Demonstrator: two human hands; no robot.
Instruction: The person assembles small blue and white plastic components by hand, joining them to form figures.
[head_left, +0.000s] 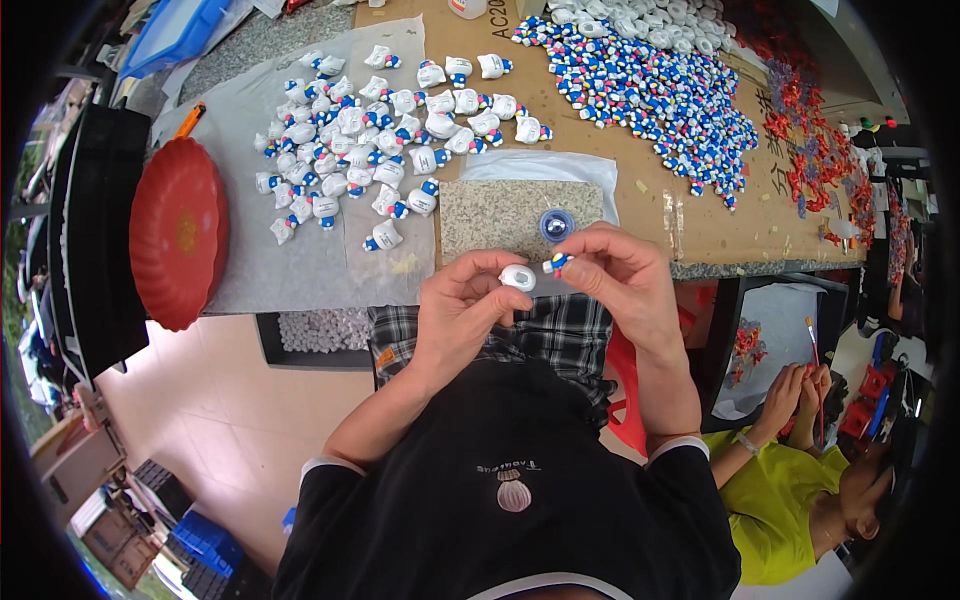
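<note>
Between the thumb and fingers of my left hand [452, 312] is a white figurine head [518, 279], its hollow underside turned up. My right hand [628, 290] pinches a small blue figurine body [558, 264] with a white end, close beside the head but apart from it. Both hands are over my lap at the table's front edge. Just beyond them lies a speckled stone slab [485, 215], with a small round blue-rimmed dish [556, 225] on its right part. Left of the slab, many white-headed figurines with blue bodies [350, 135] are spread on pale paper.
A heap of small blue bodies [650, 105] covers cardboard at the far right, with white heads [660, 22] behind it. A red scalloped bowl [180, 235] and an orange-handled tool [190, 120] are at left. To the right, a co-worker in yellow [770, 510] holds a brush [814, 350].
</note>
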